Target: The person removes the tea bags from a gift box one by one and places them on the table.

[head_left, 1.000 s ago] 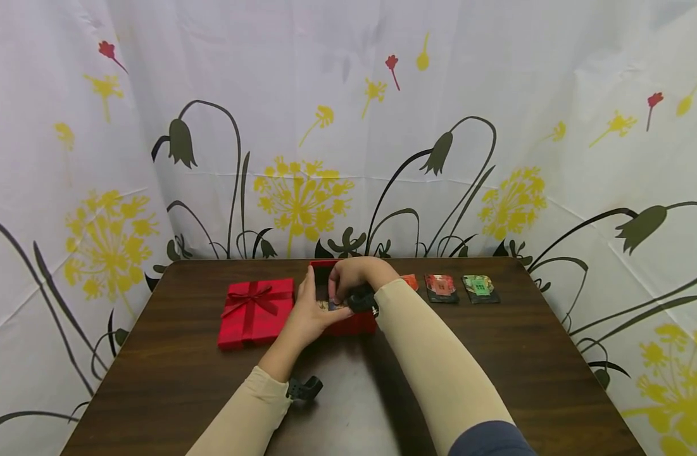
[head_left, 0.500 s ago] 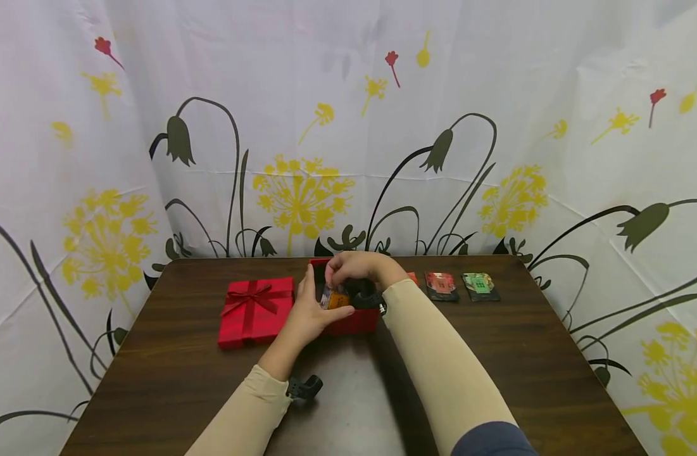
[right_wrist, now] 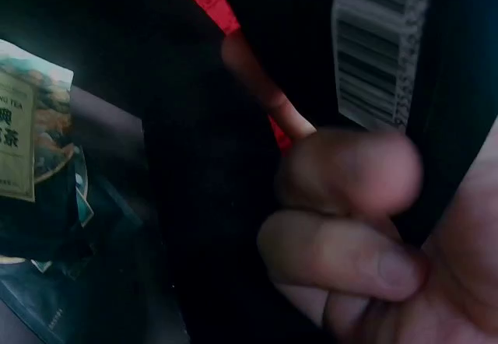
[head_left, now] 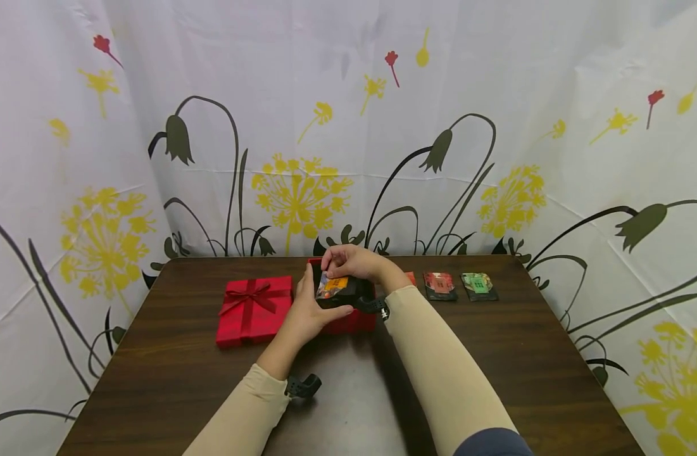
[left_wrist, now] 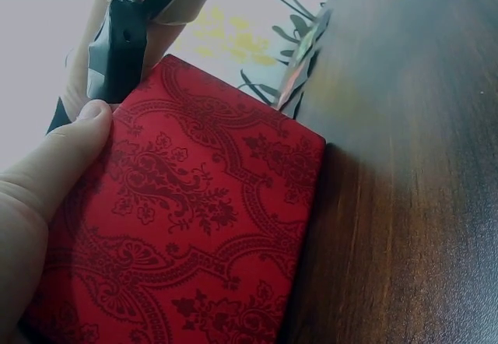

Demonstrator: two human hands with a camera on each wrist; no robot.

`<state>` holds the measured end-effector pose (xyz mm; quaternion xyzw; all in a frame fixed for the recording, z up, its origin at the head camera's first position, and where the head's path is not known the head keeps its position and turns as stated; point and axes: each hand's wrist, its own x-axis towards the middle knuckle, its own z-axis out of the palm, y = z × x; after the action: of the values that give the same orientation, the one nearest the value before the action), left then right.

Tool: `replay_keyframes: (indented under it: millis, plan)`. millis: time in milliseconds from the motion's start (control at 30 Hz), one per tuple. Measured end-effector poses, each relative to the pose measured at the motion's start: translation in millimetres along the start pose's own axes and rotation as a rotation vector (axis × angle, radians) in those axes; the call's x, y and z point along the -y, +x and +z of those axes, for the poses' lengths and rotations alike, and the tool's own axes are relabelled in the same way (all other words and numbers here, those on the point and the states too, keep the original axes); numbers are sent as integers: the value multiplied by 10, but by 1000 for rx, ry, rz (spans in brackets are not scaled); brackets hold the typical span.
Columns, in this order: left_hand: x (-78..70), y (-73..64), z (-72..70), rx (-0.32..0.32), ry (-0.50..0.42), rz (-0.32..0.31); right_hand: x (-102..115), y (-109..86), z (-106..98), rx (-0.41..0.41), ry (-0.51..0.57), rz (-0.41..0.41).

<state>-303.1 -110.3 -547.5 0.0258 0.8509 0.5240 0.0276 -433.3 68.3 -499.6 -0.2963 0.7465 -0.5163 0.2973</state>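
Note:
A red patterned gift box [head_left: 354, 323], its inside dark, stands at the back middle of the table. My left hand [head_left: 309, 309] grips its near left corner, the thumb along the top edge of the front wall [left_wrist: 194, 204] and the fingers up the left side. Over the box opening my right hand [head_left: 356, 261] pinches a black tea packet [head_left: 332, 287] with an orange label. In the right wrist view a barcode [right_wrist: 377, 48] shows close by the curled fingers. Other tea packets [right_wrist: 35, 149] with a pale label lie inside the box.
The red lid [head_left: 257, 310] with a ribbon bow lies left of the box. To the right are a red tea packet [head_left: 439, 286] and a green one [head_left: 479, 286], with an orange packet [head_left: 411, 277] partly behind my right wrist. A flowered curtain [head_left: 348, 126] hangs behind the table.
My right hand has risen from inside the box, bringing the orange-labelled tea packet up into view at the opening. My left hand keeps its place on the box.

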Motion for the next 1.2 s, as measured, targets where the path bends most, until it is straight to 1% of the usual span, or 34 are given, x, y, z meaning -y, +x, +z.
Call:
replay_keyframes:
  millis: [233,333,500,567,767,900,967,1033,1133,1200]
  plan:
    - [8,-5,-6,3,15,-2,-10,-29,17,-73,-31,12]
    - [9,-10,-5,4,11,-2,-19,-40,22,-109,12,8]
    - [16,1,-10,-5,-7,17,-38,-47,26,-169,133,-15]
    - [21,8,-11,-8,-3,21,-42,-52,30,-199,154,-20]
    - [33,6,-5,-10,-1,19,-77,-79,40,-290,173,-36]
    - [25,-8,-5,-11,-6,15,-106,-108,67,-314,165,-78]
    - [19,-13,-6,-11,-8,16,-126,-128,73,-332,178,-115]
    - [12,-13,-6,-9,-9,13,-153,-146,72,-370,232,-159]
    - [4,-6,-2,-12,-14,5,-190,-177,58,-439,342,-228]
    - [1,-9,6,-14,-17,-7,-213,-201,55,-475,408,-253]
